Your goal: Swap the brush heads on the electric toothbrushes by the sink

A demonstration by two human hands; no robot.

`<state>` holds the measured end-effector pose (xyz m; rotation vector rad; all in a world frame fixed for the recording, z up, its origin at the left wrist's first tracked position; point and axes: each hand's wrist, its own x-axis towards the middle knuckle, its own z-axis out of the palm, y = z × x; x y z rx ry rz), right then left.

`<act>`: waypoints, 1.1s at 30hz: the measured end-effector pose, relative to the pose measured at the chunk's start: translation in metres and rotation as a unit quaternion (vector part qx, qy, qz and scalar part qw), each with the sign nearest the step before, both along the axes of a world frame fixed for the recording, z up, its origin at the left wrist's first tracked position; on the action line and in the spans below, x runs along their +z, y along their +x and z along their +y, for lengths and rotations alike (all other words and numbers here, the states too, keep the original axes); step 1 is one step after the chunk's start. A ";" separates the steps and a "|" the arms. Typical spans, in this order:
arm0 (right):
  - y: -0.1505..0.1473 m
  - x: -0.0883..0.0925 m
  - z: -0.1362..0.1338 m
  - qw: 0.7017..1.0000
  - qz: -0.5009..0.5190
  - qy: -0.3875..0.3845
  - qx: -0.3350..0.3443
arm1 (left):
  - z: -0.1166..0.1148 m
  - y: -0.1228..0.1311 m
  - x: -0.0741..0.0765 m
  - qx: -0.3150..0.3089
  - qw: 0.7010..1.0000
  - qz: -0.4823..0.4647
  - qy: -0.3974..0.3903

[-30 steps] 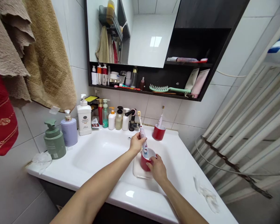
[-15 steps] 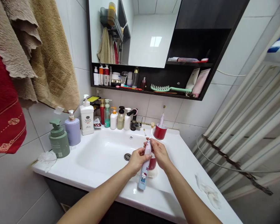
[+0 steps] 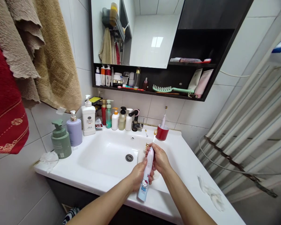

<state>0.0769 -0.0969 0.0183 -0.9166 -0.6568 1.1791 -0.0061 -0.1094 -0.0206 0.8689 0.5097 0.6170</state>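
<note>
An electric toothbrush point(image 3: 148, 162), pale pink fading to light blue with a cartoon cat on its handle, is held tilted over the sink's front edge. My left hand point(image 3: 138, 176) is wrapped round the handle. At the neck, just below the brush head point(image 3: 155, 133), the fingers of my right hand point(image 3: 161, 158) are closed. A small gold-coloured piece point(image 3: 146, 146) shows beside my right fingertips; I cannot tell what it belongs to. Behind my hands is a whitish object, mostly hidden. A second electric toothbrush point(image 3: 163, 120) stands in a red cup point(image 3: 162, 133) on the back rim.
The white sink point(image 3: 103, 162) has a dark drain point(image 3: 129, 157) and a black tap point(image 3: 136, 122). Several pump bottles point(image 3: 89, 118) line its left and back. Crumpled tissue point(image 3: 210, 193) lies on the right counter. Above hangs a mirror cabinet point(image 3: 152, 43) with a green hairbrush point(image 3: 164, 89).
The toothbrush has moved slightly lower in view. My left fingers now reach further round the handle. The red object behind my hands no longer shows; a whitish shape and gold piece do. The view shifted slightly.
</note>
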 end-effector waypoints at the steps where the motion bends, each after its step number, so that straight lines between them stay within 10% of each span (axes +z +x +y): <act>1: 0.000 0.000 0.000 1.000 0.008 0.002 0.002 | 0.000 0.000 -0.001 -0.012 1.000 -0.005 -0.016; 7: 0.004 0.000 -0.001 0.999 0.023 -0.001 0.030 | -0.001 0.002 -0.005 0.056 0.998 0.017 0.030; 11: 0.010 -0.003 0.000 0.998 0.020 -0.017 0.057 | 0.001 -0.001 -0.002 -0.011 1.000 0.009 -0.028; 24: 0.056 -0.001 0.045 0.970 -0.178 -0.077 -0.145 | 0.015 -0.005 -0.004 0.029 0.996 0.005 -0.081; 33: 0.085 -0.032 0.119 0.890 -0.366 -0.165 -0.215 | 0.035 0.001 -0.007 0.062 0.994 0.030 -0.089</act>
